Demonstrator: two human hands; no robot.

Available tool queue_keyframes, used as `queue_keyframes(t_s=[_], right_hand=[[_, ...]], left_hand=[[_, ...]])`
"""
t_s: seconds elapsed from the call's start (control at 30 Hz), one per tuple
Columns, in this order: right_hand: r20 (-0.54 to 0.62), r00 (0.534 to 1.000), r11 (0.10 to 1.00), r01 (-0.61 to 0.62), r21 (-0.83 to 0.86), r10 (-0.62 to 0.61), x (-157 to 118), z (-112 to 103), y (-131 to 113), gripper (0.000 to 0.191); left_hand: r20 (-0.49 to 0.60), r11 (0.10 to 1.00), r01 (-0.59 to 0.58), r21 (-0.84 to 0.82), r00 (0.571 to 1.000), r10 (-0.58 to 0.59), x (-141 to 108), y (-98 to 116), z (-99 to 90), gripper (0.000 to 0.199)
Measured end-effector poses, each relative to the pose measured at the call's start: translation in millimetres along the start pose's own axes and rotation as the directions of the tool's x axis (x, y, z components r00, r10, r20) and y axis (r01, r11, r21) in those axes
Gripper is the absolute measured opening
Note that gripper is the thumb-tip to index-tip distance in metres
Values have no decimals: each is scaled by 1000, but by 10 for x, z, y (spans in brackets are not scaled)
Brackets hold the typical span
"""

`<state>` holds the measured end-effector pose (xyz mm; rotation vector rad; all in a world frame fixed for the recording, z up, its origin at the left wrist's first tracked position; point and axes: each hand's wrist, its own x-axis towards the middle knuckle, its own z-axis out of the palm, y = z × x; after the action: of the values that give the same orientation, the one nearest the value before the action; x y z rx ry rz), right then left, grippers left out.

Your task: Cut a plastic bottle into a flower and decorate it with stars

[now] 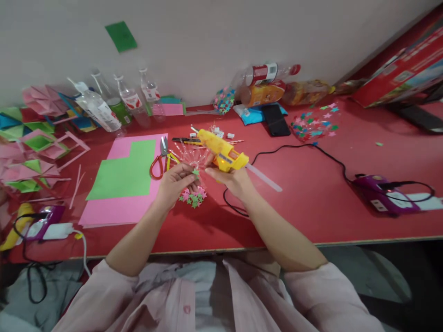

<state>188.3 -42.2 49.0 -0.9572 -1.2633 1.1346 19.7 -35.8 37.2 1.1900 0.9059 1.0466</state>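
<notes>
My right hand (234, 179) is wrapped round the handle of a yellow hot glue gun (221, 150), whose clear glue stick (266, 178) juts from its back end. The gun's nozzle points up and to the left. Between the fingertips of my left hand (177, 182) is a small green paper star (195, 172). Just below lies a pile of pink and green paper stars (194, 197). Behind my hands stands a clear plastic piece cut into spread strips (194, 154). Red-handled scissors (157, 163) lie left of it, beside my left hand.
Pink (117, 212) and green sheets (126, 173) lie at left, near folded paper shapes (38, 143). Plastic bottles (133, 99) line the wall. A black phone (276, 121) and a star-covered clear piece (316, 123) sit behind. The gun's black cord runs to a purple power strip (384, 196).
</notes>
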Motion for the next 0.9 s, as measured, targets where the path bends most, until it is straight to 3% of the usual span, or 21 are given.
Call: queue_keyframes(t_s=[0.2, 0.3, 0.4, 0.5, 0.6, 0.67, 0.77, 0.9], right_hand=[[-2, 994, 981, -109, -160, 110, -154, 126, -37, 11], [-38, 992, 975, -124, -187, 119, -166, 131, -67, 9], [-43, 995, 979, -97, -182, 91, -156, 108, -51, 8], [-39, 999, 968, -3, -252, -7, -153, 78, 20, 10], [-44, 987, 917, 126, -378, -154, -167, 68, 106, 13], [39, 953, 839, 285, -464, -302, -177, 75, 145, 12], [206, 861, 704, 501, -504, -465, -184, 90, 167, 11], [271, 815, 663, 576, -479, -512, -181, 100, 182, 11]], left_hand=[[38, 993, 117, 20, 992, -118, -73, -76, 24, 19], [35, 990, 139, -32, 990, -138, -75, -54, 32, 19], [40, 965, 231, -124, 973, -228, -64, -11, 26, 19], [84, 933, 293, -210, 956, -281, -60, 22, 10, 19], [59, 952, 268, -148, 963, -262, -74, 1, 15, 13], [3, 982, 183, -40, 983, -183, -88, -39, 28, 20], [-47, 998, 23, 56, 999, -21, -98, -100, 35, 30], [-76, 999, 19, -30, 997, -21, -72, -127, 19, 27]])
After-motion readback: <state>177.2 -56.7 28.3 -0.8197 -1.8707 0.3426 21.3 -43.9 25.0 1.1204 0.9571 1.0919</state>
